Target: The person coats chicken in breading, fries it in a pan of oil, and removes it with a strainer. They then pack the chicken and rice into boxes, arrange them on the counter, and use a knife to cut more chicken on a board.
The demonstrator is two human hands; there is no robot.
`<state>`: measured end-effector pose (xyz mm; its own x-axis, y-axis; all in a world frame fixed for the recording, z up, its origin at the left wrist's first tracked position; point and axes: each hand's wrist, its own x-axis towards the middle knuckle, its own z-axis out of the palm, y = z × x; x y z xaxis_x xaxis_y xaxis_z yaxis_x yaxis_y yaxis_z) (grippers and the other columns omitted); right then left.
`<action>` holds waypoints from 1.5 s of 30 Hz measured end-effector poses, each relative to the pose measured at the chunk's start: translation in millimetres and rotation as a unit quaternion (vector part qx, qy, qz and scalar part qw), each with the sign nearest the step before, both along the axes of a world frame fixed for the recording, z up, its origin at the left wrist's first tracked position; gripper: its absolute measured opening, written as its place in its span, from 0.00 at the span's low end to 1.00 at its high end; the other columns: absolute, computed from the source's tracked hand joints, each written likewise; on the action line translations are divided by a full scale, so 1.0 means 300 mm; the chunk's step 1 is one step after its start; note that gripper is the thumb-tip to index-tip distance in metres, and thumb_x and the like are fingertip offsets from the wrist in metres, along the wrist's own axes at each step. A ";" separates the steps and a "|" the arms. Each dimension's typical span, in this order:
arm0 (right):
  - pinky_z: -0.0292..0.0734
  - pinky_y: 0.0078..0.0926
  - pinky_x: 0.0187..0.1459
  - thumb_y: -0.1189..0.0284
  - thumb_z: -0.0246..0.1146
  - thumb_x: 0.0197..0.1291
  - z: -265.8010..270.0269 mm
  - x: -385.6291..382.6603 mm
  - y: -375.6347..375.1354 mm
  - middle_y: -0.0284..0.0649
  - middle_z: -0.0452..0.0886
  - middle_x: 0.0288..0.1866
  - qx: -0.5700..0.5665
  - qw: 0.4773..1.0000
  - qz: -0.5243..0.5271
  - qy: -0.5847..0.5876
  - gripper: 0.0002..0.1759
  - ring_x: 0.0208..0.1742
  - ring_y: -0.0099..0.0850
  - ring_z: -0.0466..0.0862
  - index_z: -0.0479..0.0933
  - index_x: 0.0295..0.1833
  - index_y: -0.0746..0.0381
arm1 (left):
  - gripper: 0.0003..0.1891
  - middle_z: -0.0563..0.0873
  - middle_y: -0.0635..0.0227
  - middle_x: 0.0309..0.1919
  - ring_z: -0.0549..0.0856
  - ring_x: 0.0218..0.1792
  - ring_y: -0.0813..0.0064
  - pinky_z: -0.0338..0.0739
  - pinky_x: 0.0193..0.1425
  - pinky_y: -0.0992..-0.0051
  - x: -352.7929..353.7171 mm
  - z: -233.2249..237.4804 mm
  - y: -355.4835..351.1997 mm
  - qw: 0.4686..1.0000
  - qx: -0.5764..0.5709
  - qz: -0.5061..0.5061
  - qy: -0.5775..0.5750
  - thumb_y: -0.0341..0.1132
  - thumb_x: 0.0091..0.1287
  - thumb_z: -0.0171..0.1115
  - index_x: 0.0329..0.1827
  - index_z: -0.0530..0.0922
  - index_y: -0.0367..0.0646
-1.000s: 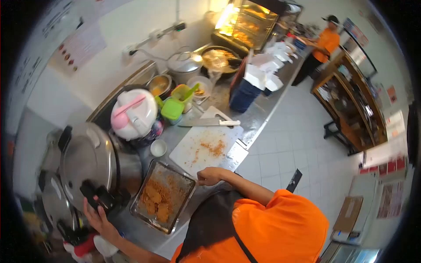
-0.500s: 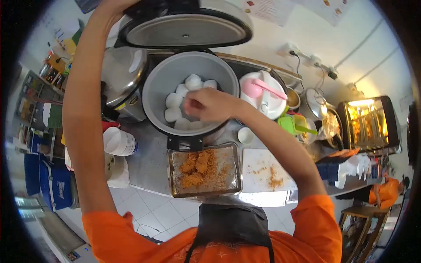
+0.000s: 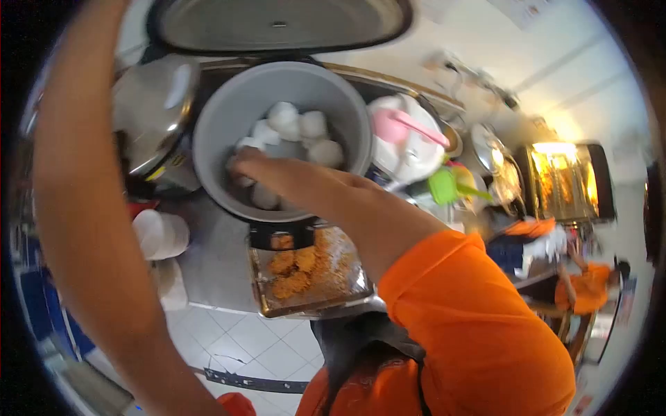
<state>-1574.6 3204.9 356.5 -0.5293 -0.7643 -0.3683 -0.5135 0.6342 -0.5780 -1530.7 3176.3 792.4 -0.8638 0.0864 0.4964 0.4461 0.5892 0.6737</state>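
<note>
A large grey round pot (image 3: 350, 104) stands with its lid (image 3: 277, 26) raised behind it. Several white rounded pieces (image 3: 325, 152) lie around its bottom. Inside the pot, at the left, my right hand (image 3: 248, 165) reaches down to the white pieces and touches or grips one; its fingers are blurred and partly hidden. My left arm stretches up along the left side, and its hand is beyond the top edge of the view. Below the pot, a metal tray (image 3: 319, 305) holds orange-brown breaded pieces (image 3: 290, 284) and crumbs.
At the left are a closed metal cooker (image 3: 149, 111) and stacked white cups (image 3: 159, 234). Right of the pot are a white lid with a pink scoop (image 3: 411, 132), a green scoop (image 3: 444, 186) and a lit glass oven (image 3: 563, 182). Another person (image 3: 586, 288) stands far right.
My right hand has moved left and deeper into the pot, its forearm now crossing the pot's front rim. My body leans closer, and my left hand has left the view at the top.
</note>
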 end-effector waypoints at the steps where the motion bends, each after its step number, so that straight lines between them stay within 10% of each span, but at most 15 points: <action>1: 0.79 0.42 0.42 0.59 0.67 0.48 -0.002 0.000 -0.095 0.42 0.86 0.43 0.042 0.989 0.124 0.073 0.18 0.43 0.41 0.85 0.86 0.44 0.56 | 0.26 0.81 0.60 0.52 0.80 0.51 0.70 0.74 0.56 0.72 0.011 -0.015 0.023 1.000 -0.006 0.021 0.014 0.45 0.63 0.64 0.60 0.75 0.40; 4: 0.80 0.38 0.42 0.53 0.77 0.28 0.367 0.053 0.113 0.41 0.87 0.38 0.034 0.968 0.236 0.079 0.27 0.40 0.39 0.85 0.86 0.37 0.56 | 0.28 0.78 0.58 0.57 0.78 0.55 0.67 0.73 0.59 0.70 0.073 -0.086 0.087 0.996 -0.012 0.079 0.035 0.41 0.63 0.64 0.64 0.71 0.40; 8: 0.78 0.39 0.45 0.54 0.79 0.29 0.760 0.165 0.755 0.49 0.86 0.37 -0.074 0.955 0.284 -0.037 0.30 0.41 0.44 0.85 0.84 0.38 0.64 | 0.32 0.76 0.59 0.63 0.76 0.60 0.67 0.68 0.65 0.67 0.261 -0.328 0.161 0.975 -0.054 0.206 0.061 0.48 0.66 0.62 0.71 0.67 0.45; 9: 0.78 0.39 0.45 0.55 0.79 0.30 0.814 0.221 0.943 0.50 0.85 0.37 -0.068 0.958 0.274 -0.043 0.31 0.42 0.44 0.84 0.83 0.39 0.65 | 0.34 0.68 0.63 0.71 0.67 0.70 0.61 0.64 0.71 0.60 0.311 -0.436 0.049 0.979 -0.105 0.163 0.062 0.35 0.63 0.67 0.73 0.64 0.44; 13: 0.76 0.33 0.47 0.62 0.78 0.39 0.701 0.452 1.708 0.46 0.83 0.41 -0.312 0.928 0.117 -0.165 0.31 0.46 0.38 0.82 0.76 0.47 0.66 | 0.32 0.70 0.61 0.69 0.72 0.66 0.63 0.68 0.69 0.59 0.516 -0.773 0.195 0.981 -0.119 0.149 0.040 0.34 0.63 0.69 0.70 0.67 0.40; 17: 0.78 0.31 0.43 0.59 0.79 0.39 0.420 0.757 2.339 0.43 0.83 0.40 -0.258 0.891 -0.249 -0.278 0.31 0.39 0.36 0.83 0.79 0.46 0.66 | 0.26 0.74 0.56 0.64 0.74 0.64 0.63 0.68 0.68 0.66 0.674 -0.714 0.595 0.889 -0.227 0.392 0.068 0.32 0.69 0.62 0.68 0.68 0.37; 20: 0.79 0.26 0.40 0.61 0.80 0.41 0.201 0.985 2.747 0.41 0.82 0.41 -0.213 0.831 -0.437 -0.271 0.33 0.38 0.30 0.83 0.76 0.50 0.65 | 0.30 0.81 0.49 0.49 0.82 0.44 0.51 0.79 0.47 0.55 0.696 -0.549 1.123 0.890 -0.184 0.374 0.186 0.52 0.64 0.66 0.55 0.73 0.34; 22: 0.79 0.23 0.38 0.62 0.80 0.41 0.140 1.109 2.981 0.41 0.81 0.41 -0.239 0.773 -0.531 -0.250 0.39 0.39 0.28 0.82 0.70 0.57 0.66 | 0.22 0.76 0.53 0.62 0.75 0.63 0.63 0.66 0.69 0.67 0.676 -0.648 1.297 0.969 -0.042 0.221 0.099 0.31 0.71 0.56 0.66 0.68 0.34; 25: 0.78 0.26 0.46 0.63 0.80 0.44 0.067 1.228 3.301 0.40 0.81 0.46 -0.254 0.716 -0.609 -0.228 0.36 0.47 0.29 0.80 0.71 0.56 0.65 | 0.20 0.80 0.58 0.49 0.80 0.50 0.71 0.72 0.59 0.72 0.594 -0.811 1.956 0.988 0.150 -0.023 -0.018 0.30 0.63 0.63 0.57 0.72 0.34; 29: 0.80 0.25 0.42 0.61 0.77 0.48 0.088 1.242 3.591 0.38 0.80 0.46 -0.324 0.575 -0.718 -0.221 0.34 0.48 0.27 0.80 0.70 0.58 0.62 | 0.18 0.83 0.61 0.47 0.82 0.48 0.75 0.76 0.53 0.75 0.433 -1.119 2.712 0.820 0.205 -0.297 -0.444 0.39 0.72 0.57 0.57 0.74 0.35; 34: 0.80 0.23 0.39 0.60 0.74 0.53 0.101 1.127 3.855 0.37 0.81 0.46 -0.408 0.471 -0.762 -0.179 0.30 0.46 0.25 0.81 0.71 0.57 0.61 | 0.33 0.82 0.44 0.48 0.83 0.50 0.57 0.76 0.54 0.62 0.083 -1.681 3.329 0.882 -0.015 -0.184 -0.433 0.57 0.69 0.54 0.56 0.72 0.28; 39: 0.80 0.24 0.42 0.65 0.73 0.55 0.146 0.847 4.124 0.39 0.81 0.47 -0.401 0.502 -0.750 -0.158 0.29 0.46 0.26 0.81 0.70 0.59 0.62 | 0.40 0.82 0.32 0.40 0.84 0.45 0.41 0.77 0.52 0.51 -0.145 -1.779 3.680 0.936 -0.180 0.055 -0.296 0.60 0.63 0.58 0.54 0.70 0.21; 45: 0.79 0.28 0.49 0.74 0.72 0.55 0.231 0.340 4.450 0.39 0.78 0.50 -0.386 0.660 -0.640 0.076 0.27 0.51 0.28 0.80 0.69 0.58 0.64 | 0.11 0.81 0.44 0.34 0.81 0.41 0.42 0.75 0.49 0.50 -0.079 -1.863 3.566 0.951 -0.151 -0.041 -0.268 0.24 0.56 0.54 0.41 0.74 0.30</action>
<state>-1472.7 4540.1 425.8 -0.9098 0.4151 0.0007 0.0680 0.1508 -0.9862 -1554.4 4246.1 233.5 -0.9697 0.2333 -0.0719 0.1392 0.7704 0.6221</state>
